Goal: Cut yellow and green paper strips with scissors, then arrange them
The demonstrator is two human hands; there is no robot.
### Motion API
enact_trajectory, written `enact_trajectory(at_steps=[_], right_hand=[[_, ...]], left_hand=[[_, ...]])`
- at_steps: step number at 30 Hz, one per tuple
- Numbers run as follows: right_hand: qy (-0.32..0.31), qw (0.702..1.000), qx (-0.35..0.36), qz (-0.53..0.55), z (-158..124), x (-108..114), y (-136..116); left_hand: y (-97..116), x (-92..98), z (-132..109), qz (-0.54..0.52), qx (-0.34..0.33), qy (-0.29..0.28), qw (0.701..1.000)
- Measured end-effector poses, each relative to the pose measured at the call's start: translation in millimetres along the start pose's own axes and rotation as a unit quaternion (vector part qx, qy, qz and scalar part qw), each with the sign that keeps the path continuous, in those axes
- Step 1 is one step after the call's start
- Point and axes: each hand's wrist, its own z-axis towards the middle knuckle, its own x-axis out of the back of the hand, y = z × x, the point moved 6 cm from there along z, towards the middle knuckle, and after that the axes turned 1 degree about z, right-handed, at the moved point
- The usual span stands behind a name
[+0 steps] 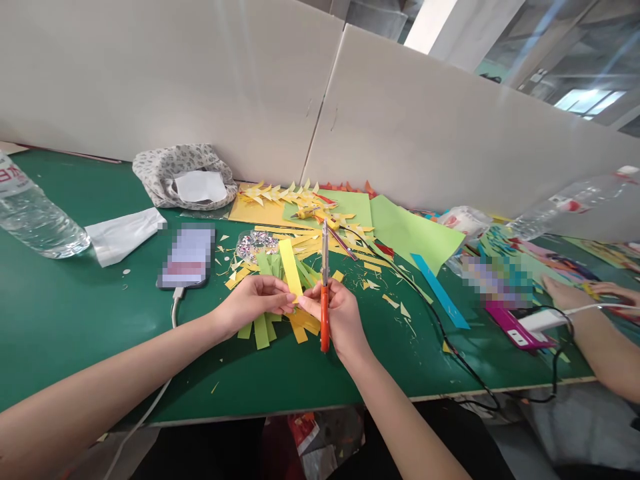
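Observation:
My left hand [253,303] pinches the lower end of a yellow paper strip [291,267] that stands up above a pile of green and yellow strips [273,320]. My right hand [337,317] grips orange-handled scissors [325,293], blades pointing away from me and closed; its thumb and fingertips also touch the strip's lower end. Both hands meet over the pile on the green table [75,320].
A phone [187,257] on a cable lies left of the pile, a water bottle [35,213] and white bag [123,233] farther left. Coloured sheets [410,230] and scraps lie behind. Another person's arm [595,327] rests at the right.

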Motion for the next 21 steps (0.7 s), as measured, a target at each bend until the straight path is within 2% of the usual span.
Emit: enact_trajectory(at_steps=[7, 15, 21], right_hand=[[-0.032, 0.998, -0.014, -0.061, -1.5, -2.9, 2.1], [-0.096, 0.988, -0.034, -0.113, -3.4, -7.3, 0.1], [-0.102, 0.989, -0.045, -0.101, -3.0, -4.1, 0.4]], left_hand=[[7.8, 7.5, -1.8, -0.022, -0.049, 0.039, 0.998], [14.2, 38.2, 4.7, -0.142, -0.074, 0.157, 0.975], [9.4, 40.1, 5.5, -0.177, -0.053, 0.165, 0.969]])
